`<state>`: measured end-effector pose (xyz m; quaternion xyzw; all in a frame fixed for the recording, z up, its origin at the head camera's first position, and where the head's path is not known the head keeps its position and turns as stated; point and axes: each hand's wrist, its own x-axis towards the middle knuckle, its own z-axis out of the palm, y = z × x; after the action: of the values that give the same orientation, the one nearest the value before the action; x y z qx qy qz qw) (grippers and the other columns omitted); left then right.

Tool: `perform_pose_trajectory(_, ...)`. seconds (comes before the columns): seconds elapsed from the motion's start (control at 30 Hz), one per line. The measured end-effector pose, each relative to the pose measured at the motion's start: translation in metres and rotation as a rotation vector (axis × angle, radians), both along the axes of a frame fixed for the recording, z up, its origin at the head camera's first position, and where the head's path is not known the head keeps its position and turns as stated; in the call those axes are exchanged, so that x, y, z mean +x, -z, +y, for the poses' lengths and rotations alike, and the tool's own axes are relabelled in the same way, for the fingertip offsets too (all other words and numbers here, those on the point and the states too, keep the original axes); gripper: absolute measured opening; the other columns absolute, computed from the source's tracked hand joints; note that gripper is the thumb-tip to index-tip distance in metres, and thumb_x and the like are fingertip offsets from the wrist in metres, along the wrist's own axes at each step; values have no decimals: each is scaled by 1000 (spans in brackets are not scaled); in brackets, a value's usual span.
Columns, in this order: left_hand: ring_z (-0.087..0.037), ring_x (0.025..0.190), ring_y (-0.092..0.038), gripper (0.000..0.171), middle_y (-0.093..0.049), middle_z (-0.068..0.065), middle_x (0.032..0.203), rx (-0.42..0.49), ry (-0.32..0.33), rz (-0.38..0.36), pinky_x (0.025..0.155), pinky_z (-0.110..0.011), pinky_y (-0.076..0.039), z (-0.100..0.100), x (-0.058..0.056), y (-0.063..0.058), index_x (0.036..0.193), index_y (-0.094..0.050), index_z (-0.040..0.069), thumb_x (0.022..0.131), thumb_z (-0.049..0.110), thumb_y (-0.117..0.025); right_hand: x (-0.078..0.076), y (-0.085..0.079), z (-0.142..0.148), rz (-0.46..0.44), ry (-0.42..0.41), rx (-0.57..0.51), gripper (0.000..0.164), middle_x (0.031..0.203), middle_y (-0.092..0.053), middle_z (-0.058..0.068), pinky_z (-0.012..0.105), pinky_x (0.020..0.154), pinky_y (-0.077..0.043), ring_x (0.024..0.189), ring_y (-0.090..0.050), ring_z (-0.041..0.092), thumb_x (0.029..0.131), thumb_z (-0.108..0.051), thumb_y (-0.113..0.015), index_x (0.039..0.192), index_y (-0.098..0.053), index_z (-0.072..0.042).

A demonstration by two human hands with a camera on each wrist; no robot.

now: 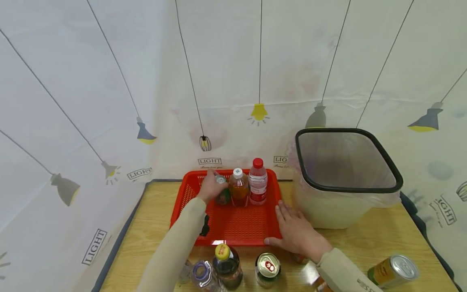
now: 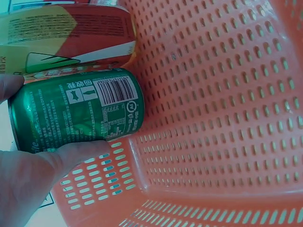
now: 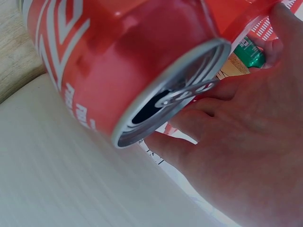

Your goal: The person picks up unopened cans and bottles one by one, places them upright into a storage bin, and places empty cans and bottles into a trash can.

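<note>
Inside the red plastic basket (image 1: 233, 227), my left hand (image 1: 211, 188) grips a green drink can (image 2: 78, 111) near its top. The can stands upright at the back, next to a white-capped bottle (image 1: 238, 188) of amber drink. A clear bottle (image 1: 258, 186) with a red cap is to the right of that. My right hand (image 1: 297, 233) lies with straight fingers at the basket's right rim, thumb toward the front corner. Close by the right wrist is a red can (image 3: 128, 66) with its tab opened, mostly hidden under the forearm in the head view.
A lined white bin (image 1: 328, 207) with a black rim stands right of the basket. In front are a yellow-capped dark bottle (image 1: 228, 267), an uncapped clear bottle (image 1: 204, 275) and an upright can (image 1: 268, 269). Another can (image 1: 392, 269) lies tilted at the right.
</note>
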<state>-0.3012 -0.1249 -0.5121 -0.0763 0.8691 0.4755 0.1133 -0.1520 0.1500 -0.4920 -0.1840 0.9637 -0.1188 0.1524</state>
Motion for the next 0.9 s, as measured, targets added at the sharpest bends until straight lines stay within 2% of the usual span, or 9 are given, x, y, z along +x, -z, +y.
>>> perform_pose_trajectory(0.33, -34, 117, -60, 53, -57, -17, 128, -30, -11, 10, 103, -52, -51, -6, 4, 1, 130, -41, 9, 93, 24, -76, 2, -2, -4, 24, -12, -8, 111, 164, -23, 33, 68, 117, -26, 150, -27, 50, 88, -68, -68, 155, -33, 13)
perform_pose_trajectory(0.5, -33, 117, -57, 41, -56, -17, 126, -36, 3, 0, 106, -51, -47, -7, 5, 3, 126, -43, 8, 99, 30, -64, 2, -3, -5, 11, -4, -15, 109, 165, -21, 33, 69, 117, -25, 151, -26, 50, 88, -65, -70, 155, -33, 13)
perform_pose_trajectory(0.63, -32, 118, -54, 34, -54, -17, 126, -18, 15, 11, 108, -50, -44, -6, 8, 3, 125, -44, 6, 103, 28, -56, 3, -3, -6, 6, -2, -18, 109, 165, -21, 33, 70, 116, -25, 150, -26, 50, 89, -65, -70, 155, -33, 13)
perform_pose_trajectory(0.77, -35, 131, -49, 51, -49, -20, 144, 18, 47, 14, 115, -54, -38, -7, 9, -4, 145, -40, 0, 104, 28, -54, 3, -3, -4, -9, 0, -18, 109, 165, -21, 33, 69, 117, -24, 151, -26, 50, 89, -65, -69, 155, -32, 14)
perform_pose_trajectory(0.9, -38, 143, -40, 68, -38, -22, 159, -22, 99, 28, 119, -57, -32, -12, 6, -17, 158, -31, -2, 103, 32, -55, 2, -3, -2, -23, 4, -14, 108, 165, -20, 33, 69, 118, -22, 151, -24, 50, 90, -64, -69, 155, -32, 13)
